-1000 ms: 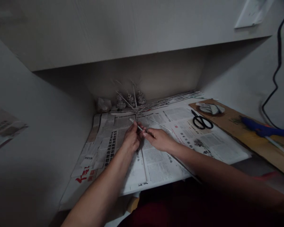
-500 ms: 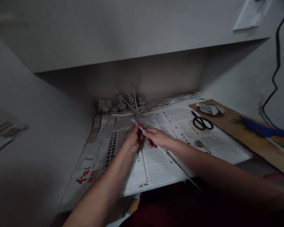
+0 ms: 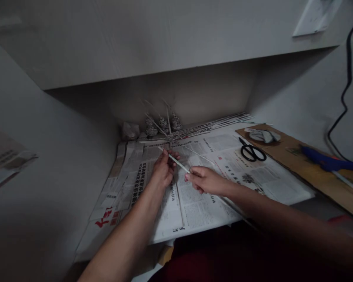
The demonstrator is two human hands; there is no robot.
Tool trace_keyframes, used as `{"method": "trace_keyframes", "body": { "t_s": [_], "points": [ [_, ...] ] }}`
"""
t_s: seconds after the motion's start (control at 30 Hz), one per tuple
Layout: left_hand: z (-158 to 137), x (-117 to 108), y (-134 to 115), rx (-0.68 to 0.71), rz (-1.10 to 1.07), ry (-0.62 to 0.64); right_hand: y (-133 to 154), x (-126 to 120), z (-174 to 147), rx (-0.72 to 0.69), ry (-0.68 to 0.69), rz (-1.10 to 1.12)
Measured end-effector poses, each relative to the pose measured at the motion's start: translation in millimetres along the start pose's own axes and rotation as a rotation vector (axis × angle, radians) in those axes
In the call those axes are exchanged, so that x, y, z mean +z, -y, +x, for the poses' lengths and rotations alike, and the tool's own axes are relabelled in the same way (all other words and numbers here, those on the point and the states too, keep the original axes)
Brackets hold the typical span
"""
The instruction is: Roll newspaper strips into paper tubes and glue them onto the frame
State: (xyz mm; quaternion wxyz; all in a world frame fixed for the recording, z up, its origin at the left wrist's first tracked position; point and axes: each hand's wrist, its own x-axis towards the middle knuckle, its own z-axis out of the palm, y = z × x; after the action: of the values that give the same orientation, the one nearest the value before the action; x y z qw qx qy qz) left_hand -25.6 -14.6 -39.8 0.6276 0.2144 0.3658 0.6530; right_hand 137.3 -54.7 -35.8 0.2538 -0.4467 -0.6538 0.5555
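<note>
A thin rolled-paper stick (image 3: 179, 164) slants between my hands, its far tip showing beyond my left fingers and its tail running under my right forearm toward the table's front edge. My left hand (image 3: 164, 166) pinches it near the far end. Lower down and to the right, my right hand (image 3: 204, 179) has its fingers wrapped round the same stick. Just beyond them lies a woven piece (image 3: 170, 138) with paper sticks spreading out from its middle like spokes; one spoke runs toward me beneath my hands.
Newspaper (image 3: 194, 211) covers the table. Behind stand several small woven cones (image 3: 164, 124), a bundle of paper sticks (image 3: 214, 124) and a crumpled bag (image 3: 130, 130). Black scissors (image 3: 253, 152) lie right, beside cardboard (image 3: 291, 164) bearing a blue glue gun (image 3: 326, 159). A cabinet panel (image 3: 164, 39) overhangs the back.
My right hand has slid down along the paper stick, away from my left hand, baring a longer stretch between them. My left hand has shifted slightly left.
</note>
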Motion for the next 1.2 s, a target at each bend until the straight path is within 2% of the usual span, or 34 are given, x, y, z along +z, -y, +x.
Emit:
{"method": "trace_keyframes", "body": {
  "t_s": [0.1, 0.23, 0.3, 0.37, 0.5, 0.67, 0.87, 1.2],
  "points": [
    [-2.0, 1.1, 0.6, -0.029, -0.006, 0.040, -4.9, -3.6, -14.6, -0.001, -0.029, 0.010],
    [-5.8, 2.6, -1.1, -0.041, -0.001, 0.055, -1.7, -4.0, -18.4, 0.103, 0.159, 0.405],
    [-6.5, 2.9, -2.8, -0.020, 0.018, 0.032, 0.8, -3.2, -16.5, 0.107, 0.216, 0.476],
    [-6.3, 2.9, -3.6, 0.002, 0.048, 0.024, 2.4, -1.7, -12.6, 0.092, 0.197, 0.432],
    [-5.6, 2.8, -1.6, 0.020, 0.087, 0.054, 1.7, 2.4, -1.0, 0.086, 0.061, 0.265],
    [-6.6, 5.1, -0.4, 0.030, 0.098, 0.015, -0.7, 4.4, 6.3, 0.049, -0.053, -0.046],
    [-6.9, 5.9, -0.4, 0.008, 0.089, 0.019, 2.2, 5.5, 10.7, 0.030, -0.025, 0.017],
    [-8.1, 6.1, -1.2, 0.012, 0.067, 0.051, 3.8, -0.5, -2.7, -0.111, -0.123, -0.241]
  ]
}}
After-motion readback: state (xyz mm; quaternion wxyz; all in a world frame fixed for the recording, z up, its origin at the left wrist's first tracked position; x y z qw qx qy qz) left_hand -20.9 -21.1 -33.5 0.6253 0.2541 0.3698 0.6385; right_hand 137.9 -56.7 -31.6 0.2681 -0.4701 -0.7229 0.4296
